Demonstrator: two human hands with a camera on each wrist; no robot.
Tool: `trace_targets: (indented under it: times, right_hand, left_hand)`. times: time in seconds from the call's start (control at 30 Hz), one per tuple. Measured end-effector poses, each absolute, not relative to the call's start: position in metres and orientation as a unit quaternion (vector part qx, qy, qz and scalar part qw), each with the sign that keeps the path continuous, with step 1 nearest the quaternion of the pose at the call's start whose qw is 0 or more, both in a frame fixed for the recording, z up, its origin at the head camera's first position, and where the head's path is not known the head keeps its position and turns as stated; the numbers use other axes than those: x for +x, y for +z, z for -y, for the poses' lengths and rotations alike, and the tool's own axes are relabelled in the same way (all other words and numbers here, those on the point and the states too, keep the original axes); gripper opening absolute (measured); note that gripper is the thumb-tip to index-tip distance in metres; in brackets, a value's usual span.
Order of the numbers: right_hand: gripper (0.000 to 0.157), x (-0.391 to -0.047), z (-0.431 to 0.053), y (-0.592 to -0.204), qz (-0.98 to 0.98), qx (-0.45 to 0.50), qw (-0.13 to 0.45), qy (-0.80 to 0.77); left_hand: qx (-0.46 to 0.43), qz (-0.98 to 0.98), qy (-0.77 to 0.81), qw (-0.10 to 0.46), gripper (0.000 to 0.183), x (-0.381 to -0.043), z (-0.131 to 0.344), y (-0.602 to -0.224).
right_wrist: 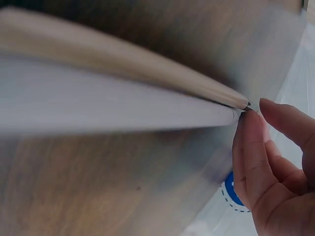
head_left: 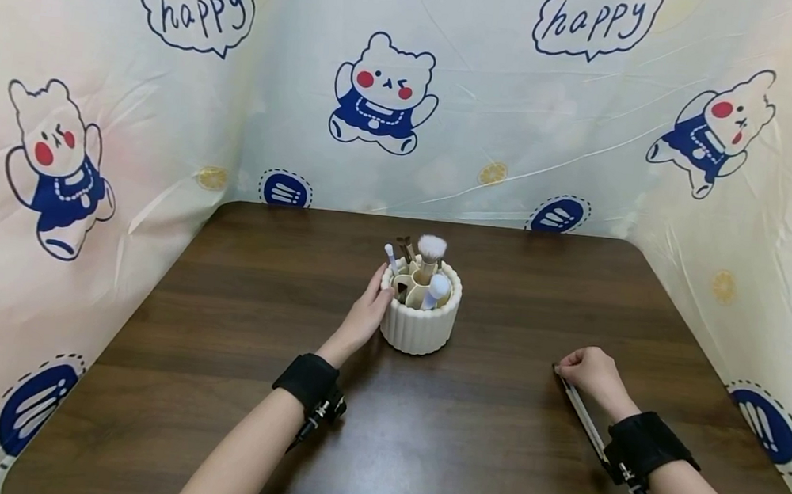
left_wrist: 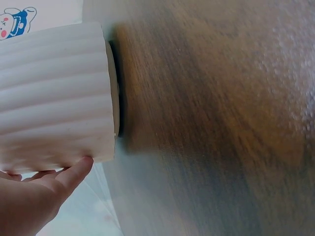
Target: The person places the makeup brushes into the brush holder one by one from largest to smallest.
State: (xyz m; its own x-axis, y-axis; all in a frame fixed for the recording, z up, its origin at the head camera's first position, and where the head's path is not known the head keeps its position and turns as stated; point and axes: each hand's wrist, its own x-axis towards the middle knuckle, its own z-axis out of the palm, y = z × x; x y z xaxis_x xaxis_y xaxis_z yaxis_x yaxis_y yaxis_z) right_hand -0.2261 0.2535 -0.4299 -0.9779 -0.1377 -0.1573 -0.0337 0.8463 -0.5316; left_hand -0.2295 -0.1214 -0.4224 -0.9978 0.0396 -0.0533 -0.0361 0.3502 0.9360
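Note:
A white ribbed brush holder (head_left: pixel 416 332) stands upright on the table, with makeup brushes in its compartments, among them a fluffy pale brush (head_left: pixel 432 248). My left hand (head_left: pixel 366 312) rests against the holder's left side. In the left wrist view its thumb and fingers (left_wrist: pixel 76 174) touch the ribbed wall without wrapping round it. To the right, my right hand (head_left: pixel 594 377) pinches the dark far ends of two slender makeup brushes (head_left: pixel 583 416) low over the table. One handle is white (right_wrist: pixel 123 101) and the other beige (right_wrist: pixel 147 61); their near ends are cut off in the right wrist view.
The brown wooden table (head_left: pixel 293 269) has rounded far corners. A pale printed curtain (head_left: pixel 466 111) surrounds its back and sides. A black band with a camera (head_left: pixel 311 382) is on the left wrist, and another band (head_left: pixel 649 442) is on the right.

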Motion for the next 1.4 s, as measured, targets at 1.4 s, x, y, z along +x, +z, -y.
trace_targets:
  times: [1.4]
  right_hand:
    - [0.032, -0.249, -0.248, -0.38, -0.95, -0.027, 0.09, -0.298]
  left_hand:
    - [0.003, -0.817, 0.575, 0.034, 0.059, -0.23, 0.123, -0.425]
